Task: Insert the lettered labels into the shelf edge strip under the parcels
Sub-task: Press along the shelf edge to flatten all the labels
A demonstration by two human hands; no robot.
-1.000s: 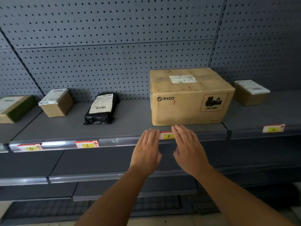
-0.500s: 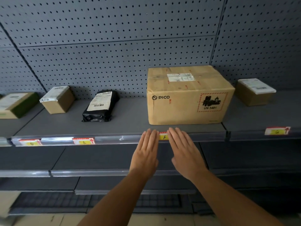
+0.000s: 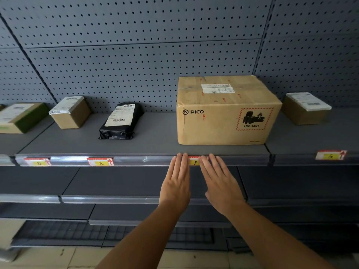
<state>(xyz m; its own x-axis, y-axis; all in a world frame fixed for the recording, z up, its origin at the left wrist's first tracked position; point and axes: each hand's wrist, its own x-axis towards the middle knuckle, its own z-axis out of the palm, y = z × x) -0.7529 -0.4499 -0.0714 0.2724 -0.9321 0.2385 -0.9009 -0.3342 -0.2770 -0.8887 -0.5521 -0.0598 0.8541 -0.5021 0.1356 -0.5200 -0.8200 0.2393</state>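
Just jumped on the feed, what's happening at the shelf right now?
A person is fitting lettered labels into the shelf edge strip. Both hands are flat, fingers straight: the left hand and the right hand press on either side of the F label, under the big PICO box. The E label and the G label already sit in place.

Both hands' fingers (image 3: 181, 162) closer together over the F label (image 3: 195, 162).
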